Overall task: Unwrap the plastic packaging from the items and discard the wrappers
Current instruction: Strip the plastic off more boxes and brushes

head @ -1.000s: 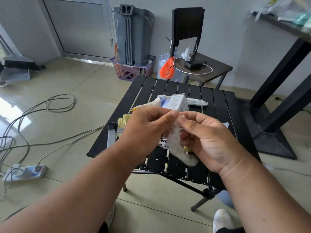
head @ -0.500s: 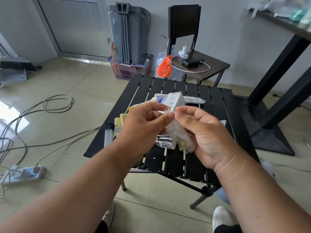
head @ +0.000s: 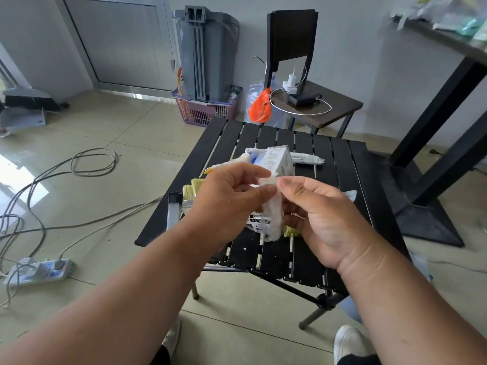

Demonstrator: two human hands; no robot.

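Head view: two bare forearms were seen reaching over a small black slatted table (head: 340, 164). A crumpled clear plastic wrapper (head: 272, 214) was held up between the hands, just above the table's middle. Its top was pinched by the left hand (head: 229, 204), thumb & forefinger curled onto it, and by the right hand (head: 324, 219), thumb tip pressed to the same spot w/ the other fingers curled behind the plastic.

Behind the hands a white carton (head: 280, 160) was seen on the table, w/ a sealed plastic packet (head: 307, 159) beside it. Pale bristles of a brush (head: 193, 189) were visible at the table's left edge, partly hidden by the left hand.

On the floor beyond, a purple basket (head: 203, 111) was seen holding a grey folded bin (head: 205, 51) upright plus a bottle; other contents couldn't be made out. An orange bag (head: 259, 105) was hung by a side chair (head: 316, 106) carrying a charger & cable. A power strip (head: 39, 271) lay on the floor at left.
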